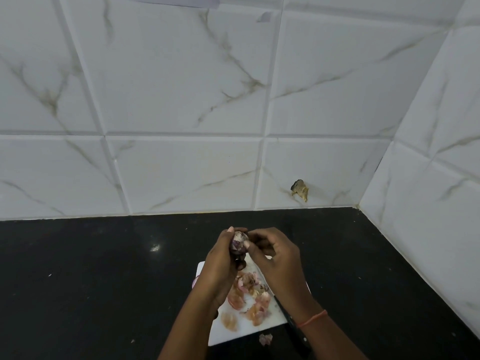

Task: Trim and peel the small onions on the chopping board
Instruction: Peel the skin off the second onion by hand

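Onion (239, 242), small and purple-white, sits raised above the far edge of the white chopping board (270, 324), held between both hands. Left hand (220, 266) curls its fingers round the onion from the nine o'clock side, thumb tip up near the top of the bulb. Right hand (275, 261) comes in from three o'clock, its fingertips pinching at the papery skin on the onion's upper right. Below the hands, at about six o'clock from the onion, a heap of peeled skins (249, 294) in pink and orange lies spread over the board, and one stray scrap of skin (265, 339) rests on the black countertop (91, 281) just off the board's near edge. A dark-handled knife (292, 324) lies along the board's right side, partly hidden under the right wrist, which wears an orange thread band (313, 319). At twelve o'clock rises a white marble-veined tiled wall (181, 100), with a small brownish hook-like fitting (300, 189) at roughly one o'clock.
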Action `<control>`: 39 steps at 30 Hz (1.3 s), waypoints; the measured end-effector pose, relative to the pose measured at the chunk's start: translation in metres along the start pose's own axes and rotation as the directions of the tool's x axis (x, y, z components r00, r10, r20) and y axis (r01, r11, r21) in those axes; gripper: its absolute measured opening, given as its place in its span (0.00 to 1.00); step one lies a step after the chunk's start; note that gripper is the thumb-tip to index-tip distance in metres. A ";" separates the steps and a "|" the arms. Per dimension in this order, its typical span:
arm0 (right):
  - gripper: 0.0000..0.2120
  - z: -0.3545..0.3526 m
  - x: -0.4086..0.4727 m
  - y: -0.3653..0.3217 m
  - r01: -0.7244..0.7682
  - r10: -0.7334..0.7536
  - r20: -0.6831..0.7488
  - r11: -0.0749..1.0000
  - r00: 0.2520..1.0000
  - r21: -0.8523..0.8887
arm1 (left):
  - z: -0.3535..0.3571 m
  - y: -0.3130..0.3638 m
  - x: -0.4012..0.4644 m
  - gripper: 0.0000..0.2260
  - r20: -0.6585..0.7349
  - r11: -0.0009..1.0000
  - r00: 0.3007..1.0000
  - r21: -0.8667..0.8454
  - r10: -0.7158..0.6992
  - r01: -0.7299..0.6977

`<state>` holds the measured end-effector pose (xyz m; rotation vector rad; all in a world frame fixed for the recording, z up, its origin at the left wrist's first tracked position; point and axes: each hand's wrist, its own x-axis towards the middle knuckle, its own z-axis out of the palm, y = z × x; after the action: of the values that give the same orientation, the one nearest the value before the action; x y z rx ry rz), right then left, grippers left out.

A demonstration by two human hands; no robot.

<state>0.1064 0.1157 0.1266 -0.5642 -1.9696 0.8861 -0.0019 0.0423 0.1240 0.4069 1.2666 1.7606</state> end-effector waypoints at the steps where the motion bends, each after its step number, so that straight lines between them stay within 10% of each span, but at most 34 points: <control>1: 0.09 0.000 0.000 0.000 0.016 -0.016 0.014 1.000 1.000 -0.005 | -0.001 0.000 0.000 0.20 -0.001 1.000 1.000 -0.004 0.001 -0.001; 26: 0.06 -0.003 0.005 0.000 0.068 -0.008 0.200 0.954 0.980 -0.293 | -0.003 0.010 -0.006 0.18 0.045 0.990 0.999 0.141 0.003 -0.009; 39: 0.07 0.000 0.004 -0.005 -0.274 0.267 0.076 0.956 0.961 0.103 | -0.005 0.012 -0.002 0.17 0.023 0.997 0.999 -0.074 0.031 -0.030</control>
<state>0.1042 0.1152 0.1324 -0.7607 -1.9104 1.1892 -0.0097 0.0368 0.1328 0.4058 1.1799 1.8172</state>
